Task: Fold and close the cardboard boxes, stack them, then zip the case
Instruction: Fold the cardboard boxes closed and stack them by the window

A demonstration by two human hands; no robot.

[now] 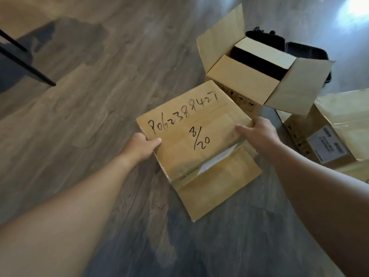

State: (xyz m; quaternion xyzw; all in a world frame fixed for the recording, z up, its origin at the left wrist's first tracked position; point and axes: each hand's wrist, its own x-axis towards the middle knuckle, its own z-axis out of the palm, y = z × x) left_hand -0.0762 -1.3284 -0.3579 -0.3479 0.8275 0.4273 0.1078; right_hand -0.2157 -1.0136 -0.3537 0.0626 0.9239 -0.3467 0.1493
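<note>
1. A brown corrugated cardboard box with black handwritten numbers on its top (191, 134) sat on the grey wood-plank floor (99, 80), held between the two hands.
2. The left hand (139, 146) gripped the box's left edge, thumb lying on the top face beside the handwriting, the other fingers hidden behind the side.
3. The right hand (257, 132) gripped the opposite edge at the far right corner, thumb resting flat on the top face, fingers curled over the edge.
4. One cardboard flap (217, 182) of this box hung loose on the side nearest the person, between the two forearms, with a white label partly showing at its fold.
5. Just beyond the right hand stood a second brown cardboard box with its flaps open (243, 76), one flap upright on its left and another spread out to the right; a dark item lay inside it.
6. Behind that open box, farther from the hands, lay a black case (307, 49), mostly hidden by the flaps.
7. To the right of the right hand sat a third cardboard box bearing a white printed label (327, 144) on its side, part of it cut off by the frame edge.
8. Well to the left of the left hand, a thin black metal leg (30, 70) slanted down to the floor.
</note>
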